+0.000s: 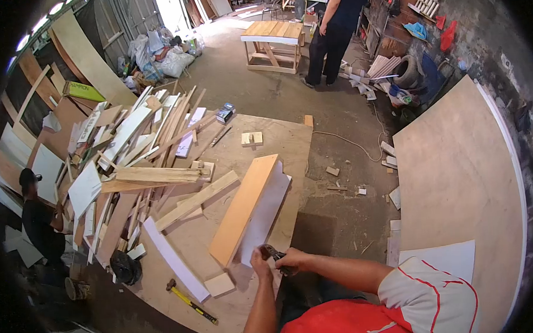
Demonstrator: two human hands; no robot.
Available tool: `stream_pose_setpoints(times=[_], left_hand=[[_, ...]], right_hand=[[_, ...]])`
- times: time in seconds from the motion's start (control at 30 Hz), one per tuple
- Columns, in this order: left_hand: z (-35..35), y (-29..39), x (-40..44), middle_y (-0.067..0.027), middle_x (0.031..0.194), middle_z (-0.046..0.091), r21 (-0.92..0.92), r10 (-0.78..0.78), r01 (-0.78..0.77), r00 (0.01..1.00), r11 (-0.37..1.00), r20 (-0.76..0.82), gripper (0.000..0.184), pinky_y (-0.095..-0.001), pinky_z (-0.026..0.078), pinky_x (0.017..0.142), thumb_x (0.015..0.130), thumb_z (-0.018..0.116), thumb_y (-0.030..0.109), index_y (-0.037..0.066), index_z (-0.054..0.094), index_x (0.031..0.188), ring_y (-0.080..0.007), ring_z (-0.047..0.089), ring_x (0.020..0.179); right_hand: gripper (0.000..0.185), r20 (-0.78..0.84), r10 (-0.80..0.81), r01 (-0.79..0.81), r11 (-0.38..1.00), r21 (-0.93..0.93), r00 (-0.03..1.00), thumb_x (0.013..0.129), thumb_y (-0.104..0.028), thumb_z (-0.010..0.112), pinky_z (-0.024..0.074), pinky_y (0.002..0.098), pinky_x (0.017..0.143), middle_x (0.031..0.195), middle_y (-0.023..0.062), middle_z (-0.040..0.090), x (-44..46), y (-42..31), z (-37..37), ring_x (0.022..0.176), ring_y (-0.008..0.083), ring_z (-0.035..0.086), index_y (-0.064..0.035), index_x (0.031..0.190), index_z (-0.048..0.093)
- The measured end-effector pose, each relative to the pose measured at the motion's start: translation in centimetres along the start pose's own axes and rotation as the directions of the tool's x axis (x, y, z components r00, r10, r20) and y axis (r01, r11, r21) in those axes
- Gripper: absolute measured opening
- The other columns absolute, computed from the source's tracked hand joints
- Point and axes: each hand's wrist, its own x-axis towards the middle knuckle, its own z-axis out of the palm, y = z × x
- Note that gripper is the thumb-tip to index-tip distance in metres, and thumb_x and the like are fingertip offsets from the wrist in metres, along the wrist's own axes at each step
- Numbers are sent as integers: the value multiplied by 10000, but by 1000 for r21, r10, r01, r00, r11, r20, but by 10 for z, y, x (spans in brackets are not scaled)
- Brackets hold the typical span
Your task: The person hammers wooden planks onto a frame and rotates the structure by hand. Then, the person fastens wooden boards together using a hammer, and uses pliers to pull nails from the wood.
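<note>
Head view shows a dark tool (272, 250) at the hands, just by the near end of a long board (247, 209). The right hand (289, 261) is closed around the tool. The left hand (261, 265) is right beside it with bent fingers, but I cannot tell if it is holding anything. The long board lies just past the hands, with one orange-brown side and one white side. It sits on a big flat table (276, 127).

Left of the grip, quite near, is a small square of wood (219, 284). Past that is a white strip (174, 258), and closer to the person lies a yellow and black hammer (191, 301). Farther out, ahead and to the left, there is a big messy pile of wood (129, 146). Straight ahead, past the board, is a little wooden block (251, 139), with a blue box (225, 113) behind it. To the right of the grip, a big wood sheet (451, 170) leans. Far ahead, a person in dark clothes (337, 32) stands next to a wooden bench (272, 32)
</note>
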Motion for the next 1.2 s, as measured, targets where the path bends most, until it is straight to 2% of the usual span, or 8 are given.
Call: stream_pose_setpoints(times=[0.07, 0.27, 0.47, 0.67, 0.8, 0.93, 1.03, 1.2], left_hand=[[15, 36, -30, -23, 894, 661, -165, -81, 82, 997, 983, 16, 309, -257, 502, 744, 1102, 506, 322, 59, 647, 1023, -118, 629, 818], [-30, 18, -41, -7, 895, 612, -129, -52, 77, 981, 989, 189, 259, -310, 497, 729, 1099, 480, 301, 92, 628, 1066, -127, 598, 806], [-53, 13, -59, -9, 944, 608, -199, -51, 99, 971, 975, 234, 247, -329, 492, 750, 1077, 472, 317, 123, 623, 1084, -133, 596, 840], [-31, 84, -142, -6, 819, 567, -227, -124, 128, 992, 965, 30, 203, -336, 509, 621, 1068, 443, 247, 117, 559, 963, -148, 599, 714], [-59, 66, -161, -23, 803, 556, -279, -182, 175, 983, 944, 1, 183, -354, 519, 622, 1044, 431, 182, 104, 551, 930, -168, 604, 704], [-93, 70, -181, -23, 803, 543, -271, -139, 119, 989, 955, -55, 224, -363, 508, 629, 1066, 447, 249, 104, 545, 927, -174, 584, 713], [-106, 92, -190, -15, 808, 538, -299, -114, 78, 988, 951, -104, 294, -362, 496, 630, 1092, 464, 346, 113, 547, 932, -171, 558, 701], [-152, 118, -195, 10, 768, 540, -354, -177, 99, 965, 930, -196, 287, -340, 495, 609, 1069, 568, 378, 150, 552, 896, -142, 561, 677]], right_hand=[[240, 26, 8, -8, 1000, -1, 1000, 773, -209, 825, 553, 361, 566, 748, 61, 676, -6, 5, 8, 620, 178, 654, -29, 868, 697], [249, 81, -24, 25, 999, -20, 996, 801, -302, 828, 480, 341, 523, 757, 11, 678, -42, 7, 41, 614, 156, 616, -108, 896, 703], [265, 117, -92, 98, 994, -49, 989, 789, -287, 851, 459, 318, 507, 762, 15, 643, -49, 28, 60, 613, 137, 593, -112, 899, 685], [279, 228, -290, 306, 951, -35, 929, 776, -262, 877, 444, 315, 486, 733, 0, 602, -114, 40, 76, 593, 126, 563, -130, 914, 673], [252, 248, -297, 315, 948, -37, 922, 792, -263, 873, 394, 293, 467, 696, -13, 582, -128, 71, 92, 564, 106, 522, -132, 875, 676], [214, 319, -206, 235, 970, -55, 925, 818, -248, 860, 333, 260, 459, 635, -43, 545, -128, 95, 111, 504, 84, 453, -122, 859, 691], [207, 374, -234, 302, 944, -133, 897, 827, -237, 857, 321, 249, 457, 609, -53, 534, -144, 94, 128, 482, 74, 441, -109, 879, 703], [223, 360, -249, 325, 931, -167, 899, 785, -172, 852, 434, 286, 505, 723, -3, 629, -131, 95, 173, 584, 114, 577, -105, 910, 679]])
